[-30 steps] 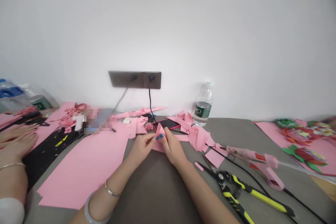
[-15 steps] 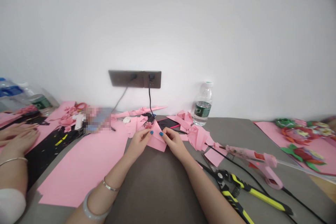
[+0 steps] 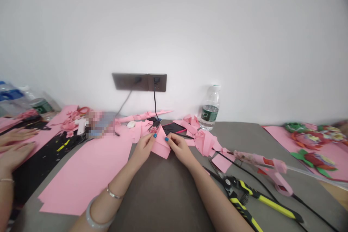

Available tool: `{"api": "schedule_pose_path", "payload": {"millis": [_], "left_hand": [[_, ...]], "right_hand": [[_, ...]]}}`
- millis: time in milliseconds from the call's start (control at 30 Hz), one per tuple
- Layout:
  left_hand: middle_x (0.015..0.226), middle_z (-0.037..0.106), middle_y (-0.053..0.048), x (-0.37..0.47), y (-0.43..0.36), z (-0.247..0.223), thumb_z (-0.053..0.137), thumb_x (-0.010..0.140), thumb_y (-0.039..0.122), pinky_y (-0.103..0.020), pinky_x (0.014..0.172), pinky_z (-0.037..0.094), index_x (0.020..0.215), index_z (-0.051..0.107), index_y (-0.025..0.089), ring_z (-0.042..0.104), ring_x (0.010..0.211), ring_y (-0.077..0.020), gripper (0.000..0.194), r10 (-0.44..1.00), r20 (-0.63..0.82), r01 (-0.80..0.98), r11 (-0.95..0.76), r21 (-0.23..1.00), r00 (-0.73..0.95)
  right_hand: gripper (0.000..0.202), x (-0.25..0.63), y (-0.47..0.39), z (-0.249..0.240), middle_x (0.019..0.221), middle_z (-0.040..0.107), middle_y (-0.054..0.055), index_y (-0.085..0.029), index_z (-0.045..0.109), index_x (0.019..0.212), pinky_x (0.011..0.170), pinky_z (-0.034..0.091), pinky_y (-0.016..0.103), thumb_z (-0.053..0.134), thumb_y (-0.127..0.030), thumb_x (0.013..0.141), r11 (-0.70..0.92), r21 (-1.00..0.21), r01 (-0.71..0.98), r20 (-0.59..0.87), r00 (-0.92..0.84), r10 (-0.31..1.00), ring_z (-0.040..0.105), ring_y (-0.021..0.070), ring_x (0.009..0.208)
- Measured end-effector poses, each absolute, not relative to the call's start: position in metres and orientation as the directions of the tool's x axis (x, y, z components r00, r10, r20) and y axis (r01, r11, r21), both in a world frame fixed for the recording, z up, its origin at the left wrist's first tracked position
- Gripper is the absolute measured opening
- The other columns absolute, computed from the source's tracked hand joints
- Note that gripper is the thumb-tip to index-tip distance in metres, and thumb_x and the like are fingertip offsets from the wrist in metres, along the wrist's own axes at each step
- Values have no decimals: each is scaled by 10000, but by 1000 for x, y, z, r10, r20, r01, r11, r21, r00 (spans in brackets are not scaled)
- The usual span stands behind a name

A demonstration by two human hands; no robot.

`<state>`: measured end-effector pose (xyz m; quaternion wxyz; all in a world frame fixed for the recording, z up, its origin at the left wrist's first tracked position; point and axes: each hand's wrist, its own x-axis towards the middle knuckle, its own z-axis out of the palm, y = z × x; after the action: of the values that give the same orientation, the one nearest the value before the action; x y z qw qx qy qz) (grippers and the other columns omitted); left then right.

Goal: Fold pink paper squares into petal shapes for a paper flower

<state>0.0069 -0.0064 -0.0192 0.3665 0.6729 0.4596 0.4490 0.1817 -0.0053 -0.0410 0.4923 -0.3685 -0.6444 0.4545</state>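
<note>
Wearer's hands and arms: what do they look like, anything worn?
Left hand: ungloved, a blue-painted nail showing. Its forearm wears a silver-coloured bracelet and, nearer the elbow, a thicker pale bangle. Right hand: ungloved, blue nail too; no jewellery visible. No sleeves in view.

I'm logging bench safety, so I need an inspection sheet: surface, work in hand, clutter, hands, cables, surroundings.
Surface: gray table, partly covered by pink paper.
Work in hand: small pink piece, apparently folded.
Clutter: yellow-handled shears, pink glue gun, upright water bottle.
Hands: left hand and right hand both pinch the small pink piece.
Cables: gun cord trails from its handle; outlet cord is plugged in.
Surroundings: white wall; co-worker's hands at far left.
</note>
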Motion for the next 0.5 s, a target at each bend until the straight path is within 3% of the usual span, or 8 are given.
{"api": "schedule_pose_path", "payload": {"millis": [167, 367, 500], "left_hand": [[687, 539, -13, 6, -5, -21, 502, 878, 471, -255, 617, 372, 741, 611, 149, 488, 691, -177, 367, 949, 256, 285, -301, 910, 184], [607, 489, 20, 5, -4, -23, 574, 843, 474, -225, 507, 279, 783, 656, 135, 413, 552, -125, 353, 957, 219, 275, -266, 924, 189], [665, 573, -4, 5, -5, -21, 578, 845, 455, -224, 547, 341, 819, 671, 136, 488, 607, -144, 333, 956, 214, 263, -263, 928, 201]], "right_hand": [[437, 182, -4, -42, 620, 342, -41, -214, 371, 622, 558, 278, 262, 478, -529, 905, 335, -941, 46, 318, -218, 923, 333, 128, 586], [457, 182, -7, -38, 648, 460, -13, -209, 517, 731, 575, 375, 271, 390, -607, 917, 279, -960, -34, 281, -156, 947, 442, 157, 605], [345, 181, -9, -36, 779, 561, 4, -211, 579, 925, 631, 425, 269, 600, -541, 828, 284, -955, -82, 295, -174, 940, 518, 169, 690]]}}
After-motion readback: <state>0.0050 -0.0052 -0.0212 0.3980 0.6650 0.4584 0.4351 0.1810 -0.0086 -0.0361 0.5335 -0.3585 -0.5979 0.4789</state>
